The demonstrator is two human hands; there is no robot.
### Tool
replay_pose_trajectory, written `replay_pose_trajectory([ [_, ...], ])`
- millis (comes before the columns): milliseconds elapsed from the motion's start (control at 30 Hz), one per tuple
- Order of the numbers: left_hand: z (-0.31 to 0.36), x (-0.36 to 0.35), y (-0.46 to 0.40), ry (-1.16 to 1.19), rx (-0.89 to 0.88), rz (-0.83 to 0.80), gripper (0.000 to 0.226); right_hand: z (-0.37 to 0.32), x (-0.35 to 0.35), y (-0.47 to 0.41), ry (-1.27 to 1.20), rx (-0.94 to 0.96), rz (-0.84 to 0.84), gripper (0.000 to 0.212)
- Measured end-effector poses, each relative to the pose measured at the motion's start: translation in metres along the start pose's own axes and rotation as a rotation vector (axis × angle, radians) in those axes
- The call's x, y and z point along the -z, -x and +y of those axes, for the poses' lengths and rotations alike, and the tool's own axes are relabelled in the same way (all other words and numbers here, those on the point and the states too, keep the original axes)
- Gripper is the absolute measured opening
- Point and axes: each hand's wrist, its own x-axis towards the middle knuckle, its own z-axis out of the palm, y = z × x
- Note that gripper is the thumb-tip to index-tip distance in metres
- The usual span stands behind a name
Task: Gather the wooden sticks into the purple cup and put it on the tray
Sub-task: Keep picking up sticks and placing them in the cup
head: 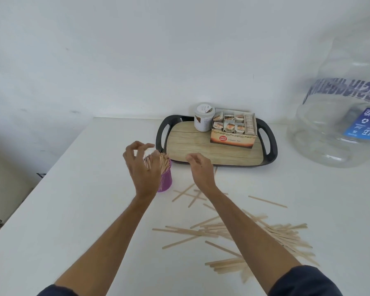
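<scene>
Mid-gather: left hand [142, 167] loose over sticks in purple cup [165, 180], right hand [200, 165] empty; next grab near-right desk sticks [265, 231].

Even, soft daylight fills the scene, with no hard shadows; only faint shade lies under the arms and beside the tray [271, 146]. The white wall and table [73, 210] look flat and slightly washed out. Wide-angle distortion bends the edges, swelling the bottle [340, 116] at right, whose lettering is smeared. The left hand [141, 167] shows slight motion blur.
</scene>
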Motion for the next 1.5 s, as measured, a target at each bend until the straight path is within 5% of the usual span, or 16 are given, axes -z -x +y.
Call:
replay_pose_trajectory([
  [200,0.004,-0.017,0.058,-0.131,-0.285,-0.490,0.022,0.034,0.064,0.006,0.869,0.091,-0.367,0.052],
  [367,-0.014,-0.037,0.099,-0.673,-0.167,-0.871,0.074,0.046,0.092,0.018,1.065,0.195,-0.432,0.057],
  [633,-0.009,-0.032,0.106,-0.595,-0.301,-0.802,0.027,0.061,0.145,0.044,1.017,0.306,-0.273,0.027],
  [867,0.006,-0.031,0.128,-0.526,-0.254,-0.805,0.021,0.065,0.194,0.074,0.943,0.235,-0.319,0.025],
  [933,0.011,-0.029,0.136,-0.512,-0.266,-0.808,0.023,0.066,0.209,0.084,0.973,0.225,-0.347,0.042],
  [1067,0.019,-0.028,0.149,-0.561,-0.264,-0.944,0.088,0.066,0.237,0.103,1.162,0.156,-0.428,0.102],
  [1167,0.023,-0.035,0.152,-0.640,-0.240,-1.092,0.127,0.069,0.250,0.112,1.169,0.075,-0.500,0.117],
  [1233,0.025,-0.040,0.150,-0.668,-0.270,-1.126,0.123,0.071,0.252,0.115,1.075,0.070,-0.491,0.106],
  [1400,0.026,-0.044,0.145,-0.551,-0.378,-1.063,0.061,0.078,0.238,0.118,0.903,0.162,-0.431,0.045],
  [1500,0.025,-0.039,0.140,-0.537,-0.416,-1.076,0.040,0.078,0.224,0.119,0.878,0.231,-0.428,0.030],
])
